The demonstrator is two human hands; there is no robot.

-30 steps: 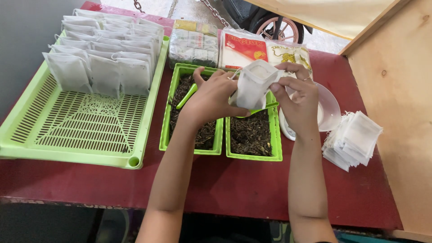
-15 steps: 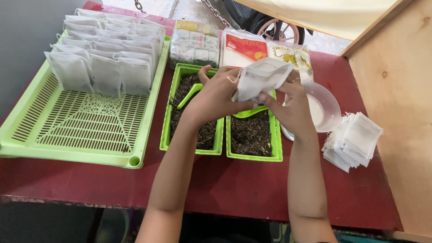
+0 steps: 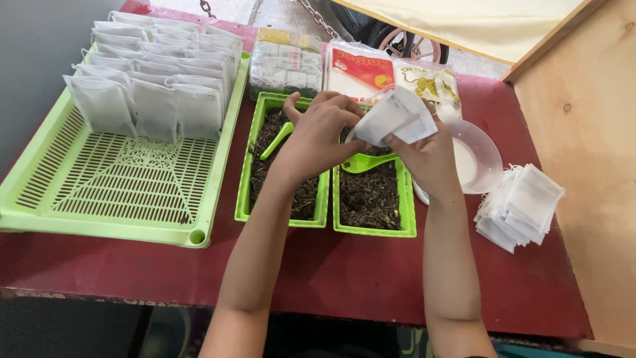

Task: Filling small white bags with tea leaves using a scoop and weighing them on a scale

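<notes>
Two hands (image 3: 371, 142), white filter bag (image 3: 395, 118), tea trays (image 3: 324, 199)

- You're at a small open-air packing stand, the kind set up at a home or shopfront, not a factory
- Your bench is a dark red table (image 3: 344, 272) with a plain plywood wall (image 3: 589, 132) at its right
- Just behind it you can see pavement, a hanging chain (image 3: 311, 16) and a scooter wheel (image 3: 411, 45)
- A green slotted tray (image 3: 119, 185) holds rows of filled white sachets (image 3: 152, 73)
- Two green tubs of loose dried tea (image 3: 368, 192), wrapped packets (image 3: 288, 63) and a stack of empty bags (image 3: 520, 205) show hand packing
</notes>
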